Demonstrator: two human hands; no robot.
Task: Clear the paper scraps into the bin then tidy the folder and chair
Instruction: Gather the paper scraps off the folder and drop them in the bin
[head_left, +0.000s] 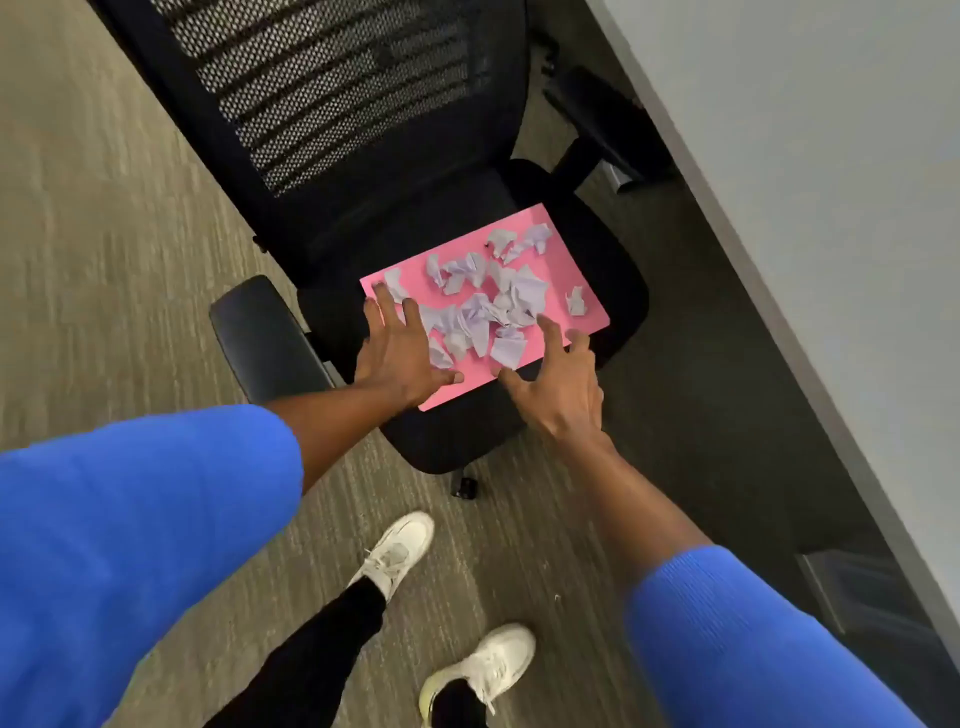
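The crumpled pale lilac paper scraps (483, 306) lie scattered over a flat pink folder (561, 260), most of them in a loose heap near its middle, and one small scrap lies alone close to the right edge. The folder rests on the seat of a black office chair with a mesh back (332, 93), and one corner of it reaches a little over the front of the seat. The left hand (397, 356) is on the near left corner of the folder, fingers spread wide, the fingertips just at the first scraps. The right hand (558, 387) is at the near right edge, fingers also wide apart and bent a little, holding nothing. Both arms wear bright blue sleeves (130, 545). Below, two white sneakers (397, 551) stand on the grey-brown carpet (104, 260). To the right of the chair is a light grey desk top (831, 182).
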